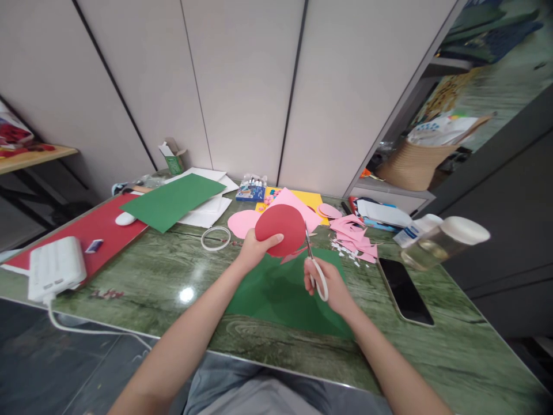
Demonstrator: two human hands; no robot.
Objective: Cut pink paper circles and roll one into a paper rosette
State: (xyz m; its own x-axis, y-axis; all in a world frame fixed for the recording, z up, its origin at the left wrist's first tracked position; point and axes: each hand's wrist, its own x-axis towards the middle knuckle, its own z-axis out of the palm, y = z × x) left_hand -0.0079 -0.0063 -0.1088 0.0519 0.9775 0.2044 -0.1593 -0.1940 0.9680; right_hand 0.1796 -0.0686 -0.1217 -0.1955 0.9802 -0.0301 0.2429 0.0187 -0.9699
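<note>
My left hand (254, 249) pinches a round red paper disc (281, 226) near its lower left edge, thumb on top. In my right hand (325, 282) is a pair of scissors (318, 278) with white handles, its blades pointing up along the disc's right edge. I cannot tell whether the blades touch the paper. Below both hands lies a dark green sheet (285, 302). Pink paper (298, 203) and a pink oval (242, 222) lie behind the disc, partly covered by it.
Pink scraps (354, 235), a phone (406, 291) and a clear cup (432, 245) are on the right. A roll of tape (215, 238), another green sheet (175, 199), a red sheet (108, 233) and a white power bank (58, 266) with a cable are on the left.
</note>
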